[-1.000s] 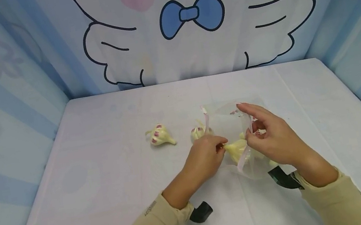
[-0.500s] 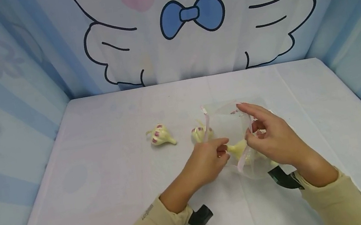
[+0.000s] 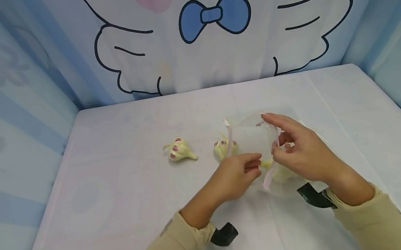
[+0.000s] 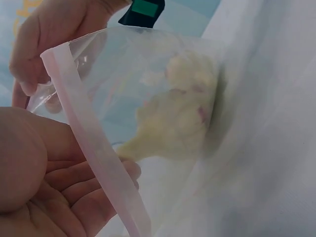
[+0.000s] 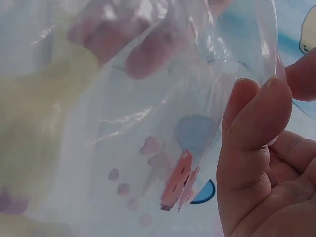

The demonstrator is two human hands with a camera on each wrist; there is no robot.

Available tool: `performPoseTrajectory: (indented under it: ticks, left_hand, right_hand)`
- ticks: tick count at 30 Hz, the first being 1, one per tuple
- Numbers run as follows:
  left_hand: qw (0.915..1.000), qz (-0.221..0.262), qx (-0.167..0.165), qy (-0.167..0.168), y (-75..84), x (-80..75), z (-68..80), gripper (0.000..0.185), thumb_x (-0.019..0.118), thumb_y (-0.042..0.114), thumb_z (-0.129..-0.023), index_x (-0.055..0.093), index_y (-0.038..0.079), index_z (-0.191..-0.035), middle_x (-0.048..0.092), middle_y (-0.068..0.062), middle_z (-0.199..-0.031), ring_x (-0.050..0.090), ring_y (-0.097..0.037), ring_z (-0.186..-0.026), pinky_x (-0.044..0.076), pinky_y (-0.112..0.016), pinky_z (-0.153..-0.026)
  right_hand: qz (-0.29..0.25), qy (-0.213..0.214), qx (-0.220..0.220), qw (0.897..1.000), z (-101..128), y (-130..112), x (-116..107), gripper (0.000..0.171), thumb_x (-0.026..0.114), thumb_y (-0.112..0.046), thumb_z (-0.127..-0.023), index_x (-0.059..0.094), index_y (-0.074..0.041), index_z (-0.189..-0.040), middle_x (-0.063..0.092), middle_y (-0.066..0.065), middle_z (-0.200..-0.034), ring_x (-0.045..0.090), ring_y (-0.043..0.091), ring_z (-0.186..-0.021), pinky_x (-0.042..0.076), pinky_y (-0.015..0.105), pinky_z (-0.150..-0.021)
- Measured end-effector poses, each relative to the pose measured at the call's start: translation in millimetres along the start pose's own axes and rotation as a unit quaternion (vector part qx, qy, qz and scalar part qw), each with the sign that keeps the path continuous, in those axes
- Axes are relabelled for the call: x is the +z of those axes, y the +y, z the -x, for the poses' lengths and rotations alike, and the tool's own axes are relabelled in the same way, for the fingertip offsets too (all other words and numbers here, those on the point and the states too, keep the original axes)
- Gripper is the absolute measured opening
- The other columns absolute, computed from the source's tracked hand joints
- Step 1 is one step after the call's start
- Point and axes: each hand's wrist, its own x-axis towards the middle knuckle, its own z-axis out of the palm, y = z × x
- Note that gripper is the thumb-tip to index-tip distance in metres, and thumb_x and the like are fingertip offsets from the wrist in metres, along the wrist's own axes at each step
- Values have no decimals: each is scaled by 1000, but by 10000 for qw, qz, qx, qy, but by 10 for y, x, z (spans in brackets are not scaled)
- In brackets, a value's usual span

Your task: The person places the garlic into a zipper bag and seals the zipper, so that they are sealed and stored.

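A clear plastic zip bag (image 3: 247, 134) with a pink-edged mouth (image 4: 86, 126) lies on the table, its mouth held apart. My right hand (image 3: 302, 150) pinches the bag's edge between thumb and fingers. Through the mouth reaches my left hand (image 3: 235, 176), fingers mostly straight, fingertips right at the stem of a garlic bulb (image 4: 163, 128). Another pale bulb (image 4: 190, 69) shows behind it through the film. Small pink and red prints (image 5: 175, 180) mark the bag's side.
One garlic bulb (image 3: 179, 149) with purple marks lies left of the bag. A second loose bulb (image 3: 221, 149) is beside the bag's mouth, partly covered by its edge. Printed curtains (image 3: 219, 60) stand at the table's back and sides.
My left hand has moved a little right, deeper into the bag, with its fingers straightening from their pinch on the garlic stem. The garlic bulb has shifted right; my right hand stays nearly still.
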Motion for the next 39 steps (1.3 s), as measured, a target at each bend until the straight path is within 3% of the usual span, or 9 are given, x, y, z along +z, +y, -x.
performPoseTrajectory:
  ticks: [9,21,31,39]
  left_hand:
    - [9997,-147,-78,-203,-5,9,-91,38,62,11,-100,61,5,-137,68,-2,-126,63,-6,-113,48,-15,-89]
    - [9996,155,11,-233,-35,86,-200,37,64,8,-98,62,2,-134,69,-5,-123,64,-7,-110,49,-15,-87]
    - [9987,166,-309,-382,-48,92,-189,41,62,12,-99,58,4,-139,66,-4,-129,62,-8,-114,49,-18,-90]
    - [9984,431,-317,-191,-91,32,-114,39,63,14,-99,60,5,-138,65,-3,-130,63,-8,-113,49,-19,-91]
  right_hand:
    - [56,-3,-34,10000,-13,-16,20,63,60,5,-89,45,-4,-150,49,11,-144,53,16,-81,47,21,-57]
    - [-11,-20,3,10000,-1,-18,34,63,59,6,-89,45,-3,-149,49,11,-144,54,14,-80,46,22,-56]
    - [106,36,31,9999,13,-1,30,63,60,5,-89,45,-5,-150,48,10,-147,53,15,-81,46,21,-57]
    - [178,52,69,9998,17,6,15,63,59,4,-89,45,-5,-150,48,10,-146,53,16,-82,46,21,-57]
